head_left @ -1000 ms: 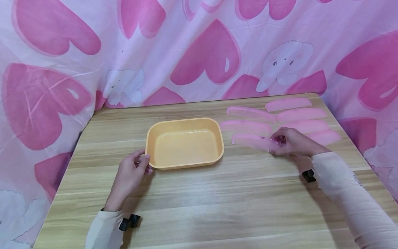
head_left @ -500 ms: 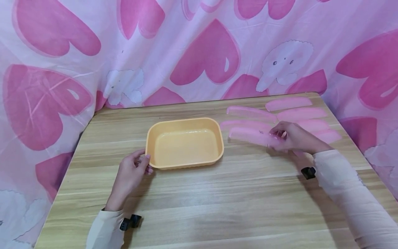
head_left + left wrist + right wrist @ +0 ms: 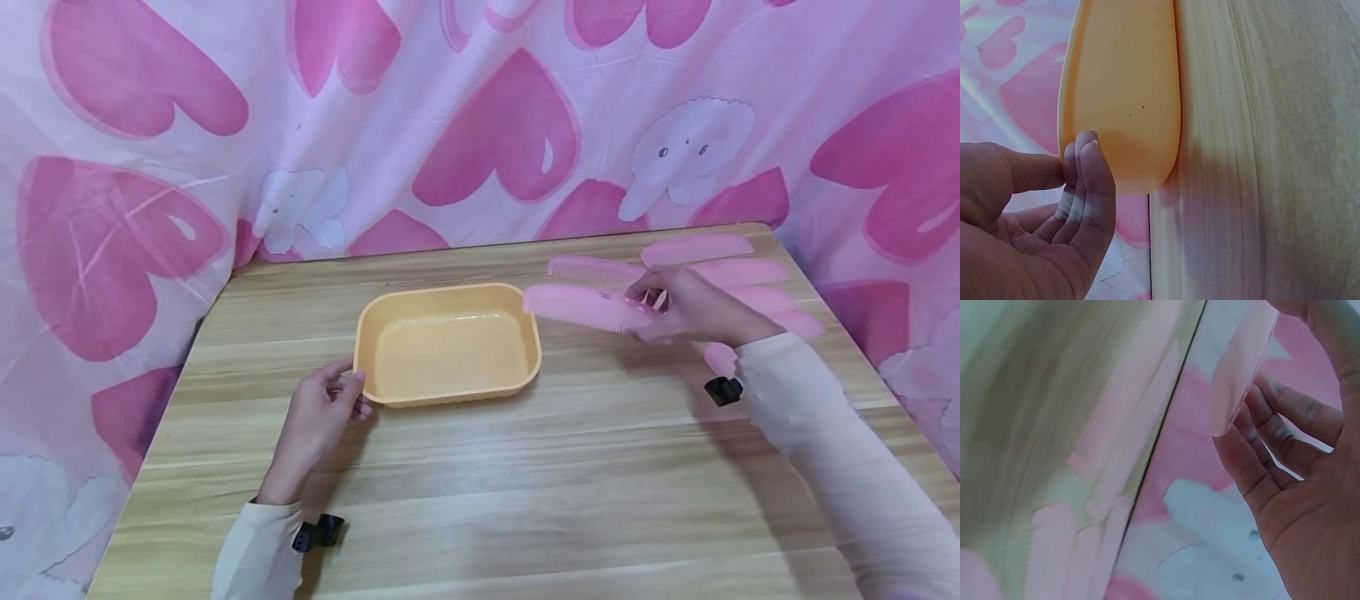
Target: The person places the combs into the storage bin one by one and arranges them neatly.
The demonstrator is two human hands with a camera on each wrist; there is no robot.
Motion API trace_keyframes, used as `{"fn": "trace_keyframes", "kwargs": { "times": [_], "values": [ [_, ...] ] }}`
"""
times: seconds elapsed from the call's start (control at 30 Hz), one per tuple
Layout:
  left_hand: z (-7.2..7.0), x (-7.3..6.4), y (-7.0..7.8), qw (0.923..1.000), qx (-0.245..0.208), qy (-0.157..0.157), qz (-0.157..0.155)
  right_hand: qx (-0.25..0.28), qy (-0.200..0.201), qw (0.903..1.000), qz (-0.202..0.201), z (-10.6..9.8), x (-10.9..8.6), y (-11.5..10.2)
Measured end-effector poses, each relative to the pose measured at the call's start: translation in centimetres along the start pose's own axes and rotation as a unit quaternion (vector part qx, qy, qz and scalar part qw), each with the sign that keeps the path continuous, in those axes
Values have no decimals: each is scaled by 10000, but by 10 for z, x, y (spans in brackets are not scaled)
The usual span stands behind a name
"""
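Note:
A pink comb (image 3: 581,307) is held by its right end in my right hand (image 3: 686,307), lifted off the table, teeth downward. In the head view its far tip overlaps the right rim of a yellow plastic tray (image 3: 450,395); whether they touch I cannot tell. My left hand (image 3: 318,412) pinches the tray's near left corner, the thumb on the rim and the fingers against the outer wall, as the left wrist view also shows (image 3: 1079,181). The right wrist view has the comb (image 3: 1241,369) between thumb and fingers. Inside the tray only its bare floor shows.
Several more pink combs (image 3: 697,248) lie flat at the right back of the wooden table (image 3: 480,500), partly hidden behind the right hand and forearm. A pink heart-patterned cloth (image 3: 495,133) hangs along the back and sides.
My right hand has lifted the comb off the table and carried it leftward and back, toward the tray. A comb end now shows under the right wrist. My left hand stays on the tray.

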State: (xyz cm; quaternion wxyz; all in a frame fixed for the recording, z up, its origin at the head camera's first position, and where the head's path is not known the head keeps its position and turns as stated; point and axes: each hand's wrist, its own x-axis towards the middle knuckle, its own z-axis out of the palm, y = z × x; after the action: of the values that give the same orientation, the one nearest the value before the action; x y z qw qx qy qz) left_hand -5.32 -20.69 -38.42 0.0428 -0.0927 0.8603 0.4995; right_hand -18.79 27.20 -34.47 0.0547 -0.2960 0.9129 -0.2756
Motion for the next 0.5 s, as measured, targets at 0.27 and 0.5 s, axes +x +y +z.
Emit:
{"fn": "trace_keyframes", "kwargs": {
  "times": [0.27, 0.5],
  "values": [
    [0, 1, 2, 9999, -97, -4, 98, -24, -218, 9998, -9, 2, 25, -26],
    [0, 1, 1, 10000, 5, -15, 71, 120, -436, 9989, -111, 12, 47, -46]
  ]
}}
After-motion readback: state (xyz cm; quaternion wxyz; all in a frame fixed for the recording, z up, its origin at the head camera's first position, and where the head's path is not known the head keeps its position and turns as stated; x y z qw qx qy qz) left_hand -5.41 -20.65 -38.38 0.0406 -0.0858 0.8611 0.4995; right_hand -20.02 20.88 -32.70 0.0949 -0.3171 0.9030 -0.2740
